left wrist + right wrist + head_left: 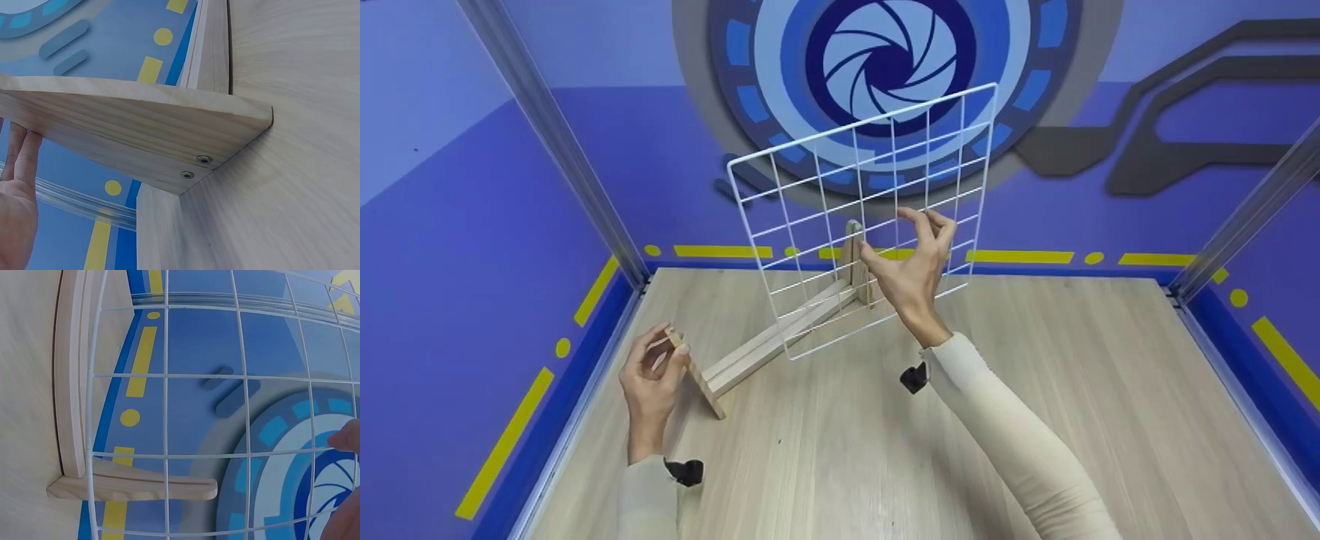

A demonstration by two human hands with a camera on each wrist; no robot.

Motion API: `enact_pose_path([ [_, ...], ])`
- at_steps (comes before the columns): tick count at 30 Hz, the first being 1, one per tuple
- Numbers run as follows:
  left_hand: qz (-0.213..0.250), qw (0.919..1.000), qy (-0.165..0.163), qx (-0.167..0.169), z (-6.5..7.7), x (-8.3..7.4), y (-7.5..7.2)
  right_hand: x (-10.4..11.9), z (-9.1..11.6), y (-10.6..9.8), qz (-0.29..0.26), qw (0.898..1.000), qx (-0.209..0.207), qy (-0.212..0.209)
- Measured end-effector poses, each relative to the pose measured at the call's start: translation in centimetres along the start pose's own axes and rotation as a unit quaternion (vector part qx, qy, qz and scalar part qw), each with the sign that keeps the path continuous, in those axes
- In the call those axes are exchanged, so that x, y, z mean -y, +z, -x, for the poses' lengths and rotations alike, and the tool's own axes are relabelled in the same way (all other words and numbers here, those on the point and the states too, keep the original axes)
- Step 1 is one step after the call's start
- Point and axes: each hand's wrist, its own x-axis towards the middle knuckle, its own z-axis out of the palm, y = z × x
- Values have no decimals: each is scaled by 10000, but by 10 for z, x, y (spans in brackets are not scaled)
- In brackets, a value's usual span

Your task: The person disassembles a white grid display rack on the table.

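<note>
A wooden stand lies on the table, its grooved crossbar point(791, 334) joining a near end board point(707, 391) and a far end board point(135, 488). My left hand point(652, 379) pinches the raised top of the near board between thumb and fingers. Two screws point(204, 160) show on that board's outer face in the left wrist view. A white wire grid panel point(855, 126) is held tilted above the crossbar by my right hand point(913, 276), its thumb and fingers gripping the wires. Whether the grid's lower edge touches the stand I cannot tell.
The wood-grain table point(997, 435) meets blue walls with yellow dashes at the back and sides. Metal posts point(562, 142) rise at the back corners. Black wrist cameras point(913, 377) stick out from both sleeves.
</note>
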Motion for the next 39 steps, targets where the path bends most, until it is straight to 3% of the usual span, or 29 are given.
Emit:
enact_pose_path([
  [16,-125,9999,16,35,-3,-2,-2,-19,-7,-33,106,9997,-239,-12],
  [28,93,9999,50,38,-2,-3,-1,-35,-11,-56,391,9986,-345,69],
  [39,164,9999,2,-38,-1,-1,1,-44,-12,-74,708,9962,-367,342],
])
